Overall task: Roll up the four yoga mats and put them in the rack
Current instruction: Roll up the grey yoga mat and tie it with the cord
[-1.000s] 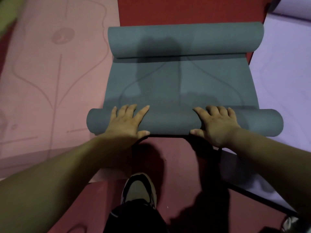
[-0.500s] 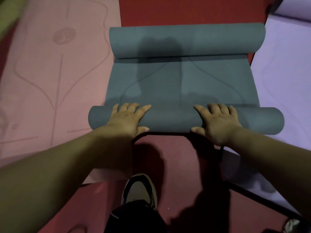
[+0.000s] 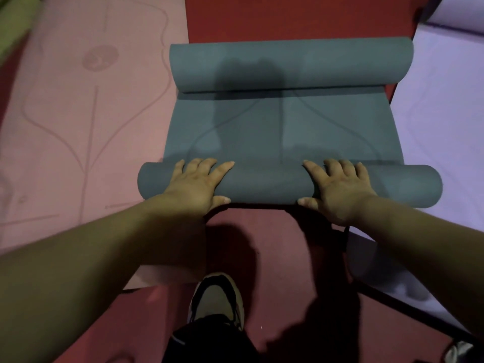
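A grey-blue yoga mat (image 3: 282, 132) lies on the red floor, curled into a roll at both ends. The near roll (image 3: 267, 184) sits under my palms. My left hand (image 3: 195, 184) presses on its left part with fingers spread and straight. My right hand (image 3: 340, 188) presses on its right part the same way, thumbs at the roll's near side. The far roll (image 3: 290, 64) is thicker and lies untouched. A pink mat (image 3: 78, 113) lies flat on the left and a lilac mat (image 3: 440, 132) flat on the right. No rack is in view.
Bare red floor (image 3: 262, 244) runs between me and the near roll. My shoe (image 3: 216, 297) stands on it below the roll. A green strip (image 3: 10, 27) shows at the top left corner. A dark edge (image 3: 408, 307) borders the lilac mat at the lower right.
The near roll has moved slightly away from me under both palms, shortening the flat stretch of mat. Both hands keep the same flat pose.
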Demonstrator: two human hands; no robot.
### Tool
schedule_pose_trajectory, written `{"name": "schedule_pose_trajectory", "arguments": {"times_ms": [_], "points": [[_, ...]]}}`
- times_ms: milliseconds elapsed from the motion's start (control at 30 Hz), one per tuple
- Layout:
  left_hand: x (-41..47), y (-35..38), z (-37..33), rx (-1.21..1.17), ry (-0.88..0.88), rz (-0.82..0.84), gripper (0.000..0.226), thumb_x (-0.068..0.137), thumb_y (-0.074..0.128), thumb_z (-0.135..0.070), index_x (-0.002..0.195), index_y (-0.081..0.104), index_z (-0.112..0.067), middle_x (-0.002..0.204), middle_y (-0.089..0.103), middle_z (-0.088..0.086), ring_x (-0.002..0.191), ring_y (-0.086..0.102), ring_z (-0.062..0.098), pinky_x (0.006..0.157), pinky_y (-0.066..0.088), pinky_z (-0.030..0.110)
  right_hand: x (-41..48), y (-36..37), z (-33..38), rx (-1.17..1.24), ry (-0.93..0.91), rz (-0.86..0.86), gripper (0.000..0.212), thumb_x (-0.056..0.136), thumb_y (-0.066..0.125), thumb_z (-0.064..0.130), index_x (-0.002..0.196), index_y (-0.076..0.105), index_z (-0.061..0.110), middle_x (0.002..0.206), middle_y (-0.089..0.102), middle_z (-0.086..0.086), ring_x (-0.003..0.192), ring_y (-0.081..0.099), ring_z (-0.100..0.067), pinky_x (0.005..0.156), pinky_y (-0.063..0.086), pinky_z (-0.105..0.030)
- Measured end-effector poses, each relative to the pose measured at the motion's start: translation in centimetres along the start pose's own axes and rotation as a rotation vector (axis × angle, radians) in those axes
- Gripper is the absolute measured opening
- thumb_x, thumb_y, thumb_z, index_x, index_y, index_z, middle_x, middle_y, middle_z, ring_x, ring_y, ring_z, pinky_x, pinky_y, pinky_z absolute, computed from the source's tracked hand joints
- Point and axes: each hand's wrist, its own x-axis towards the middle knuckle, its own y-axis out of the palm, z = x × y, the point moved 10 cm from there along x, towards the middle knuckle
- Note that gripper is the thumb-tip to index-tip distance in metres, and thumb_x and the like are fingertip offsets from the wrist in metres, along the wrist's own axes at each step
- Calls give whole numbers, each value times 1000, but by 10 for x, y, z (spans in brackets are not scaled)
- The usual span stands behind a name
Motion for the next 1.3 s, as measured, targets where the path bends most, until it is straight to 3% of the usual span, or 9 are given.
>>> {"name": "schedule_pose_trajectory", "arguments": {"times_ms": [233, 400, 567, 867, 967, 1200, 1300], "points": [[-8, 3, -1, -12, -35, -64, 95, 88, 52, -73, 159, -3, -42, 166, 12, 9, 153, 6, 34, 123, -2, 59, 12, -6, -6, 54, 0, 76, 90, 82, 40, 86, 155, 8, 44, 156, 29, -8, 144, 26, -34, 120, 14, -54], [-16, 7, 0, -7, -25, -159, 90, 89, 51, -71, 159, 3, -41, 165, 17, 7, 153, 8, 33, 123, -1, 58, 11, -6, -4, 41, -5, 54, 91, 82, 36, 86, 156, 5, 43, 157, 28, -9, 144, 26, -35, 120, 15, -55], [1, 1, 6, 2, -28, -62, 83, 93, 41, -72, 159, 0, -43, 165, 16, 4, 152, 9, 29, 123, 2, 56, 6, -5, -2, 24, -12, 4, 95, 82, 32, 87, 158, -4, 42, 163, 18, -12, 150, 14, -38, 121, 10, -60], [2, 2, 0, 29, -57, 6, 94, 91, 44, -73, 157, -15, -41, 168, 1, 6, 155, -4, 34, 122, -5, 60, 20, -9, -7, 33, -12, 39, 90, 83, 35, 86, 156, 4, 43, 159, 26, -8, 146, 22, -35, 120, 12, -58], [-2, 2, -3, 18, -69, -49, 94, 91, 46, -73, 158, -11, -41, 168, 3, 5, 155, -4, 34, 122, -6, 60, 24, -11, -7, 36, -18, 50, 90, 83, 36, 86, 156, 5, 42, 158, 27, -8, 146, 23, -35, 120, 12, -58], [11, -3, 6, 10, -42, 18, 81, 94, 40, -71, 158, -4, -44, 166, 10, 1, 153, 6, 30, 122, 2, 59, 13, -10, -5, 25, -44, -32, 92, 84, 31, 85, 157, -7, 44, 163, 15, -13, 150, 12, -40, 122, 5, -60], [14, -4, 7, 17, -37, 50, 82, 94, 38, -71, 157, -7, -44, 167, 9, 2, 153, 4, 30, 122, 2, 60, 12, -10, -5, 24, -53, -79, 90, 84, 29, 84, 157, -4, 45, 163, 18, -12, 149, 14, -39, 122, 6, -59]]}}
